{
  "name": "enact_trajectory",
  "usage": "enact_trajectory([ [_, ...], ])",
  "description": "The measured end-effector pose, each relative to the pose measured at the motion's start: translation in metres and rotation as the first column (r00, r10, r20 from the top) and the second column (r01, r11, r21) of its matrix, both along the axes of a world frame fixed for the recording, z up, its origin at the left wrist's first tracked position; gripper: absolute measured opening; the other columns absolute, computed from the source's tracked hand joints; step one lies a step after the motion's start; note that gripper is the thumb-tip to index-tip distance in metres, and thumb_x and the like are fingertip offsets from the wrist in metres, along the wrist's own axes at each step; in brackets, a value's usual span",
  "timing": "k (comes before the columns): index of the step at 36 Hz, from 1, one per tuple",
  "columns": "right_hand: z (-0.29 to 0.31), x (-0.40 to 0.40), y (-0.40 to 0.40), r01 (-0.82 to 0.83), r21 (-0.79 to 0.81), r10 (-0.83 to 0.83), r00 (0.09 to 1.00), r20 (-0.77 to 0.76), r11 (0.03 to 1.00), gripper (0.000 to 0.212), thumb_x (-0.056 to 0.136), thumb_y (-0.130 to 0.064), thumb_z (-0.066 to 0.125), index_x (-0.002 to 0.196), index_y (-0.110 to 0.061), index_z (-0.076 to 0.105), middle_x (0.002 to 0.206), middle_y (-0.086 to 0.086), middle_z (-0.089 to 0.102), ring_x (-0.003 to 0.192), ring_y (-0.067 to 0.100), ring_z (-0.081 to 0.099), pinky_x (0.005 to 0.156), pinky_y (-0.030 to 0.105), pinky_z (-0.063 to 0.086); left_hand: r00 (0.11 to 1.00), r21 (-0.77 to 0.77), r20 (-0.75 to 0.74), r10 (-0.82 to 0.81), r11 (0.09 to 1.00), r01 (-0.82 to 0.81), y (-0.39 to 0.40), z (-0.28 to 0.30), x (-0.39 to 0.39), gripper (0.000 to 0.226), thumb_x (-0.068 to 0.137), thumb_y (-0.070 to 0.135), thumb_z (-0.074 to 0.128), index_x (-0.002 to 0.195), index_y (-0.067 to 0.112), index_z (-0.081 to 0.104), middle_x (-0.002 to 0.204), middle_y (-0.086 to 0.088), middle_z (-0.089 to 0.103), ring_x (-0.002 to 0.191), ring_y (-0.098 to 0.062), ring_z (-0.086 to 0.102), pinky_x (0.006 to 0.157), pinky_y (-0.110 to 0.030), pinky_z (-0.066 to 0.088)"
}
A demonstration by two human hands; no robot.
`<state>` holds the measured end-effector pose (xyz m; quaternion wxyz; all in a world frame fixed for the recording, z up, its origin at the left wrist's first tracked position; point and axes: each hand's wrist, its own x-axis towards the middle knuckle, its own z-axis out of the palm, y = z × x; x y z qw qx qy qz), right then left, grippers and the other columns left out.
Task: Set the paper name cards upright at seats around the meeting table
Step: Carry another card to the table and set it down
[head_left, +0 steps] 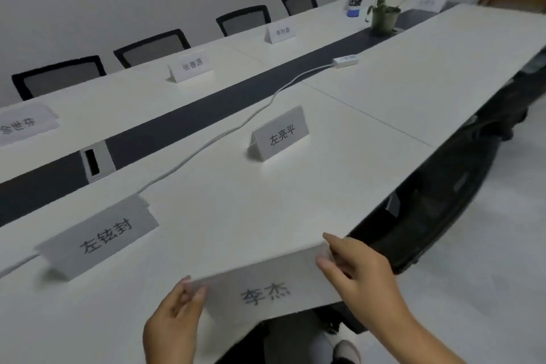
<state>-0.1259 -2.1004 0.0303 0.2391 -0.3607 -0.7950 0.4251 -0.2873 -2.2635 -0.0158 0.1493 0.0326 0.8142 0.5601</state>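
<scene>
Head view: at the near edge of the white worktop (295, 195), the left hand (174, 319) and right hand (360, 269) each pinch one end of a paper name card (266, 289), fingers (328, 264) curled closed on it. The card overhangs the edge. If released here it would likely fall to the floor; uneven pinching could crease it so it will not stand like the upright card (279, 134) farther along.

held card (266, 294) 李杰, near card (100, 238) 左铉封, standing card (280, 134) 左亮平, far card (192, 65) 张春源

Office meeting room: long white table (413, 74), mesh chairs (153, 47), name cards (280, 134).
</scene>
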Motion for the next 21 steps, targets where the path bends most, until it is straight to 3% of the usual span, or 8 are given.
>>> enact_trajectory([
  [2, -0.007, 0.036, -0.017, 0.096, -0.049, -0.097, 0.995, -0.015, 0.994, 0.036, 0.077, -0.011, 0.066, 0.112, -0.010, 0.061, 0.082, -0.015, 0.059, 0.088, -0.014, 0.053, 0.069, 0.002, 0.043, 0.996, -0.015, -0.011, -0.090, 0.996, 0.090, 0.000, 0.004, 0.018, 0.027, 0.074, -0.002, 0.066, 0.101, -0.001, 0.065, 0.072, -0.010, 0.062, 0.061, 0.002, 0.058, 0.058, 0.005, 0.037],
  [5, -0.017, 0.097, -0.035, 0.304, -0.108, -0.308, 0.951, -0.024, 0.946, 0.028, 0.071, -0.007, 0.073, 0.098, -0.010, 0.068, 0.071, -0.015, 0.066, 0.077, -0.015, 0.056, 0.063, -0.002, 0.040, 0.963, -0.019, -0.032, -0.267, 0.964, 0.267, 0.011, 0.003, 0.055, 0.029, 0.071, -0.006, 0.067, 0.098, 0.002, 0.067, 0.071, -0.005, 0.062, 0.052, 0.021, 0.052, 0.057, 0.012, 0.032],
  [8, -0.026, 0.156, -0.048, 0.529, -0.145, -0.540, 0.839, -0.056, 0.836, 0.033, 0.068, 0.002, 0.072, 0.094, -0.018, 0.066, 0.072, -0.036, 0.063, 0.070, -0.015, 0.058, 0.061, -0.005, 0.039, 0.900, 0.014, 0.044, -0.435, 0.901, 0.434, 0.032, -0.003, 0.100, 0.030, 0.069, -0.005, 0.069, 0.097, 0.003, 0.068, 0.072, 0.004, 0.065, 0.050, 0.022, 0.052, 0.056, 0.011, 0.034],
  [10, -0.037, 0.196, -0.055, 0.647, -0.169, -0.661, 0.749, -0.041, 0.744, 0.031, 0.068, 0.006, 0.070, 0.091, -0.014, 0.068, 0.065, -0.024, 0.067, 0.068, -0.016, 0.058, 0.061, -0.005, 0.039, 0.839, 0.034, 0.074, -0.539, 0.842, 0.538, 0.050, -0.007, 0.135, 0.026, 0.068, -0.006, 0.069, 0.093, 0.003, 0.069, 0.071, 0.006, 0.064, 0.050, 0.023, 0.051, 0.053, 0.010, 0.033],
  [14, -0.061, 0.271, -0.064, 0.807, -0.205, -0.821, 0.570, 0.022, 0.554, 0.031, 0.066, 0.007, 0.071, 0.096, 0.000, 0.068, 0.077, -0.007, 0.062, 0.064, -0.018, 0.056, 0.059, -0.006, 0.039, 0.709, 0.059, 0.133, -0.692, 0.720, 0.692, 0.086, -0.022, 0.205, 0.028, 0.068, -0.009, 0.068, 0.096, -0.004, 0.067, 0.076, 0.004, 0.064, 0.052, 0.023, 0.052, 0.052, 0.010, 0.033],
  [18, -0.076, 0.344, -0.063, 0.899, -0.240, -0.917, 0.392, 0.071, 0.365, 0.029, 0.064, 0.011, 0.071, 0.092, 0.004, 0.068, 0.075, 0.007, 0.062, 0.055, -0.018, 0.055, 0.054, -0.006, 0.038, 0.615, 0.046, 0.189, -0.766, 0.632, 0.773, 0.124, -0.044, 0.278, 0.032, 0.067, -0.010, 0.069, 0.099, -0.005, 0.066, 0.087, -0.020, 0.067, 0.053, 0.012, 0.058, 0.055, 0.008, 0.037],
  [21, -0.084, 0.401, -0.054, 0.930, -0.274, -0.955, 0.279, 0.097, 0.244, 0.028, 0.063, 0.011, 0.071, 0.090, 0.006, 0.068, 0.081, 0.016, 0.064, 0.047, -0.015, 0.054, 0.051, -0.006, 0.037, 0.539, 0.062, 0.221, -0.813, 0.563, 0.824, 0.152, -0.051, 0.335, 0.032, 0.066, -0.012, 0.069, 0.097, -0.006, 0.065, 0.088, -0.023, 0.066, 0.049, 0.007, 0.059, 0.052, 0.006, 0.039],
])
